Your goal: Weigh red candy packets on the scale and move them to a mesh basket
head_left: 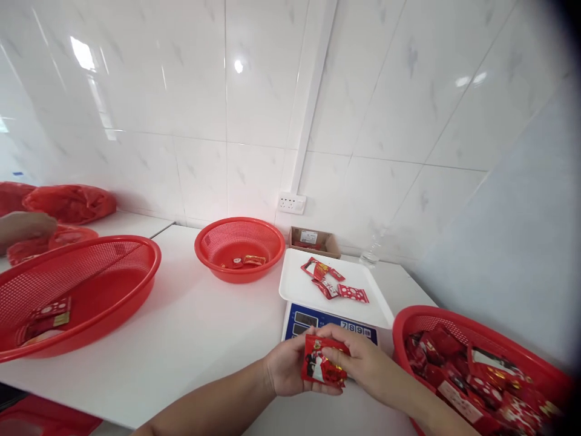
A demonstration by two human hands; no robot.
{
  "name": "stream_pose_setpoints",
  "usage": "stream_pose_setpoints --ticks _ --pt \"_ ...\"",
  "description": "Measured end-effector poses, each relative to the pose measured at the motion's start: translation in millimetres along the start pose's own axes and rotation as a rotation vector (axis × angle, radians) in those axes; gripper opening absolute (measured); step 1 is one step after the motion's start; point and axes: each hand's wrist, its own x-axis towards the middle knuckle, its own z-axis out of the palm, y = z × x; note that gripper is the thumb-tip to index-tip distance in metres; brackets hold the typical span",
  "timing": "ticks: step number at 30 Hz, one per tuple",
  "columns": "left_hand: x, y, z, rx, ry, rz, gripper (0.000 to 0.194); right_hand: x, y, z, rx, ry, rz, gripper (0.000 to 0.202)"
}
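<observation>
Both hands meet in front of the digital scale (308, 317) around a red candy packet (318, 363) printed with figures and gold. My left hand (287, 366) cups it from below, palm up. From above, my right hand (347, 354) grips it with the thumb across its face. Whether more than one packet is held cannot be made out. On the scale's white tray (290, 281) lie several red packets (338, 290). To the right, a red basket (408, 321) is heaped with similar red packets (490, 381).
A round red basket (240, 275) with a few packets stands left of the scale. Further left is a larger red basket (136, 284). A cardboard box (333, 245) and a clear bottle (371, 257) stand by the wall. Another person's hand (27, 227) is near red bags (72, 203).
</observation>
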Motion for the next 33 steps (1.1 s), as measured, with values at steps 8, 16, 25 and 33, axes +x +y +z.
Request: stream_pose_setpoints --ticks 8,16,25,33 --pt "-0.6 -11.7 -23.0 -0.103 0.129 0.124 0.02 15.8 6.8 -48.8 0.33 0.339 0.18 0.038" --pt "-9.5 -13.1 -12.1 0.07 0.038 0.145 0.042 1.7 16.6 -48.5 0.243 0.368 0.19 0.032" --pt "-11.4 -25.9 -3.1 0.365 0.085 0.113 0.042 -19.3 3.1 -29.1 -0.361 0.286 0.142 0.028" --pt "-10.5 -19.4 -1.6 0.373 0.254 0.114 0.044 -59.9 99.8 -144.3 -0.64 0.617 0.472 0.032"
